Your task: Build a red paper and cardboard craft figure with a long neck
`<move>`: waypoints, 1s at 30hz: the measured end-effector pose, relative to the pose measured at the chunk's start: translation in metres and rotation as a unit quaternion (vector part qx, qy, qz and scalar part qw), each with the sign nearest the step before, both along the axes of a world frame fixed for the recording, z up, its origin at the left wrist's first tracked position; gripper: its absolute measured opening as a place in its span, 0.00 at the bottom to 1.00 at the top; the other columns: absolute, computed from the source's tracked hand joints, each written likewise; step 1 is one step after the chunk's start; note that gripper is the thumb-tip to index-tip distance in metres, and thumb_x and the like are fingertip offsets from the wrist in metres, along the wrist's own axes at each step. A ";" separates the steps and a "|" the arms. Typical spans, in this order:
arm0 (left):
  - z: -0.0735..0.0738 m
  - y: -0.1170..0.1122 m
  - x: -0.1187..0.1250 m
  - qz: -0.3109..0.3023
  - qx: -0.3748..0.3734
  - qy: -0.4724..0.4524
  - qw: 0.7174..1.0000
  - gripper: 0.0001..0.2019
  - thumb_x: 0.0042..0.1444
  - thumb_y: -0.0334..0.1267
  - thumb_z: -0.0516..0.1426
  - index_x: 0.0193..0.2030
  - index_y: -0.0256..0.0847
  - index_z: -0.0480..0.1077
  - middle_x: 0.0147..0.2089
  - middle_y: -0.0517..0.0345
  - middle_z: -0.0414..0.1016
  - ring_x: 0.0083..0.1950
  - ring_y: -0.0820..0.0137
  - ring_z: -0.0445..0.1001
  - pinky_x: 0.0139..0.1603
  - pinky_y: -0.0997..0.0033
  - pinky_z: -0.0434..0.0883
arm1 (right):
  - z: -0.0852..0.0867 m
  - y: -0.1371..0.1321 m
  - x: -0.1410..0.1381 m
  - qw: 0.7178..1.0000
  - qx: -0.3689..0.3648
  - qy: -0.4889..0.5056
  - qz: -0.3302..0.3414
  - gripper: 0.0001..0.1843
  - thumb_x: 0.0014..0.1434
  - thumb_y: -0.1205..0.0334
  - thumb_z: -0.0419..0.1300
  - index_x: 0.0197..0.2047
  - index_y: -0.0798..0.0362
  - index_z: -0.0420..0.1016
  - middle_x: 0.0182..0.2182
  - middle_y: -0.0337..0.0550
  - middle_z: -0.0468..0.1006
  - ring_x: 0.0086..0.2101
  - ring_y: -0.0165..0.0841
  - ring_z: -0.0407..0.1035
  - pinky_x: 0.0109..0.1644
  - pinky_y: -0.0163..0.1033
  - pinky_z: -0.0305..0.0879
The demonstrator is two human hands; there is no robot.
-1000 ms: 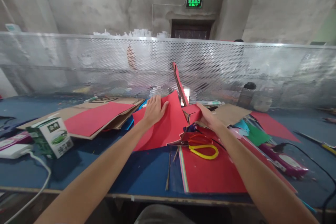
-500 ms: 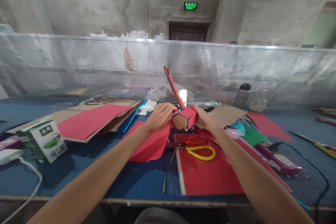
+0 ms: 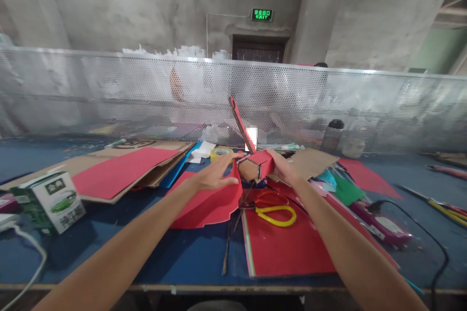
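Note:
A red-covered cardboard piece (image 3: 249,170) with a bare brown, many-sided end faces me, raised above the table. My right hand (image 3: 282,167) grips its right side, fingers partly hidden behind it. From behind it a narrow red cardboard strip (image 3: 241,124) rises, leaning left. At the left side is my left hand (image 3: 217,173), with a sheet of red paper (image 3: 207,206) curling up between its extended fingers and lowered thumb. Below the piece, scissors with a yellow and a red handle loop (image 3: 279,222) lie on a stack of red paper (image 3: 288,252).
Left stand a milk carton (image 3: 58,201) and cardboard sheets under red paper (image 3: 124,170). Behind my left hand lies a tape roll (image 3: 221,154). Right are a purple power strip (image 3: 383,226) with a black cable, another pair of scissors (image 3: 434,199) and a dark bottle (image 3: 332,136). A perforated metal screen (image 3: 127,87) closes the back.
My left hand has slid down and left from the piece's edge, its thumb now apart from the fingers. The red paper has shifted and curls upward. The tape roll is uncovered.

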State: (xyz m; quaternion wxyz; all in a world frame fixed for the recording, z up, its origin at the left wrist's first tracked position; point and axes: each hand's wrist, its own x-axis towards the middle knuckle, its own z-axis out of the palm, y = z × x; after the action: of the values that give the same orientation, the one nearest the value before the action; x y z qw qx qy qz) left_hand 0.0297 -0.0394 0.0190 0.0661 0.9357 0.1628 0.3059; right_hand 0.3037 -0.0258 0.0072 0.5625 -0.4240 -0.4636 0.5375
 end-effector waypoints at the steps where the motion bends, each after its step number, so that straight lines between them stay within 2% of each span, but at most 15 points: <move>1: -0.002 0.000 0.002 0.003 -0.009 0.000 1.000 0.35 0.65 0.57 0.56 0.71 0.44 0.53 0.70 0.37 0.62 0.71 0.49 0.63 0.70 0.44 0.61 | 0.000 -0.001 0.000 1.000 -0.013 -0.012 -0.009 0.14 0.66 0.49 0.56 0.39 0.49 0.74 0.32 0.44 0.82 0.29 0.37 0.75 0.34 0.42 0.76; 5: -0.010 0.005 0.007 0.044 0.006 -0.011 0.999 0.37 0.61 0.58 0.60 0.70 0.44 0.55 0.68 0.38 0.65 0.68 0.49 0.65 0.68 0.44 0.62 | 0.002 -0.003 -0.001 0.999 -0.018 -0.038 -0.024 0.14 0.65 0.47 0.57 0.39 0.49 0.74 0.32 0.41 0.81 0.29 0.35 0.74 0.34 0.40 0.75; 7: -0.010 0.009 0.007 0.077 0.024 -0.009 0.997 0.35 0.58 0.59 0.63 0.65 0.42 0.60 0.62 0.39 0.70 0.63 0.49 0.69 0.65 0.45 0.64 | 0.003 -0.003 0.000 0.999 -0.018 -0.044 -0.026 0.14 0.66 0.47 0.57 0.40 0.49 0.74 0.32 0.41 0.81 0.29 0.34 0.74 0.35 0.39 0.75; 11: -0.004 0.014 0.005 0.115 0.044 0.014 0.992 0.26 0.55 0.58 0.65 0.50 0.40 0.68 0.46 0.50 0.75 0.50 0.57 0.73 0.54 0.55 0.69 | 0.004 -0.004 0.001 0.998 -0.030 -0.043 -0.025 0.14 0.68 0.49 0.54 0.42 0.50 0.72 0.35 0.42 0.81 0.32 0.34 0.74 0.36 0.38 0.75; 14: 0.006 0.015 0.002 0.108 0.061 0.030 0.992 0.20 0.58 0.57 0.63 0.44 0.42 0.71 0.40 0.55 0.75 0.45 0.62 0.72 0.52 0.61 0.68 | 0.005 -0.003 0.003 0.998 -0.041 -0.052 -0.024 0.15 0.67 0.47 0.54 0.41 0.49 0.72 0.35 0.44 0.82 0.32 0.36 0.75 0.36 0.41 0.75; 18: 0.020 0.011 -0.001 0.054 0.108 0.044 0.992 0.14 0.67 0.51 0.57 0.38 0.43 0.75 0.38 0.57 0.78 0.45 0.65 0.73 0.56 0.61 0.64 | 0.004 -0.003 0.005 0.996 -0.033 -0.083 -0.027 0.15 0.65 0.45 0.56 0.40 0.48 0.74 0.36 0.45 0.82 0.34 0.38 0.75 0.37 0.42 0.76; 21: 0.025 0.005 -0.001 0.046 0.139 0.043 0.988 0.13 0.70 0.46 0.55 0.39 0.43 0.76 0.40 0.55 0.78 0.47 0.65 0.73 0.55 0.62 0.64 | 0.001 -0.003 0.005 0.996 -0.018 -0.086 -0.001 0.15 0.64 0.45 0.58 0.41 0.47 0.76 0.39 0.45 0.82 0.37 0.39 0.76 0.40 0.43 0.77; 26: 0.019 -0.001 0.005 0.047 0.167 0.036 0.984 0.10 0.71 0.41 0.53 0.42 0.42 0.74 0.44 0.53 0.79 0.51 0.64 0.73 0.60 0.59 0.65 | -0.002 -0.001 0.005 0.997 -0.023 -0.078 0.013 0.16 0.63 0.44 0.58 0.40 0.48 0.75 0.36 0.43 0.82 0.36 0.38 0.77 0.40 0.43 0.76; 30: 0.014 -0.003 0.009 0.056 0.180 0.029 0.982 0.08 0.70 0.42 0.56 0.43 0.41 0.73 0.43 0.52 0.79 0.50 0.62 0.74 0.58 0.57 0.67 | -0.006 0.002 0.008 0.995 -0.004 -0.098 0.007 0.17 0.64 0.43 0.56 0.39 0.48 0.75 0.33 0.43 0.81 0.32 0.38 0.76 0.36 0.43 0.75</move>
State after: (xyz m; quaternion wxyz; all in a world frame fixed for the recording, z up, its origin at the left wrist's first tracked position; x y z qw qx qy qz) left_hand 0.0385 -0.0425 0.0331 -0.1256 0.9301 0.1588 0.3066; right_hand 0.3119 -0.0234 0.0010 0.5090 -0.4734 -0.5175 0.4991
